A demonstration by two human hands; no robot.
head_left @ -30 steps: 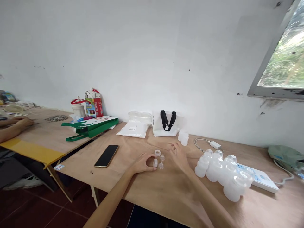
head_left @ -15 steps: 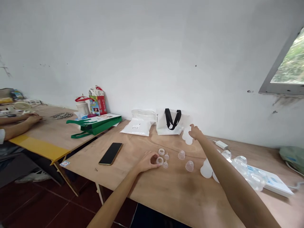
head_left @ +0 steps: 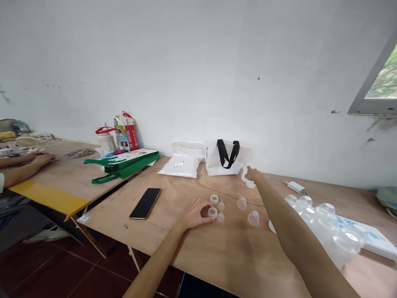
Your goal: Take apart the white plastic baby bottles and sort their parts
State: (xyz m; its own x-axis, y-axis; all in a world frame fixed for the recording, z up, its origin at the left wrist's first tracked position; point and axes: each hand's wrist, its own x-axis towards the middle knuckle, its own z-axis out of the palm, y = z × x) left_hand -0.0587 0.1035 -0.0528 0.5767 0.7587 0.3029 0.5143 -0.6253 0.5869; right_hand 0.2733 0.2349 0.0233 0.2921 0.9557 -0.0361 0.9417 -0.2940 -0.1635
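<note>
My left hand (head_left: 198, 214) rests on the table, thumb and fingers curved round a clear bottle collar ring (head_left: 212, 212). Beyond it lies a second collar ring (head_left: 214, 198). Beside the rings stand two clear bottle teats, one nearer (head_left: 220, 217) and one farther (head_left: 221, 205). Further right are two domed clear caps, the near one (head_left: 253, 218) and the far one (head_left: 242, 202). Stretched out beside the white bag, my right hand (head_left: 254, 174) has its fingers closed at a white translucent plastic piece (head_left: 249, 183), whose exact kind I cannot make out.
Several translucent bottles (head_left: 325, 223) stand at the right, partly behind my right forearm, near a white power strip (head_left: 378, 242). A phone (head_left: 145, 203) lies left. Along the wall are a white packet (head_left: 180, 166) and a white bag (head_left: 214, 159). A co-worker's hands (head_left: 41, 159) are far left.
The view has shifted slightly. My left hand stays around the near collar ring. My right hand remains by the white piece, its fingers a little lower over it.
</note>
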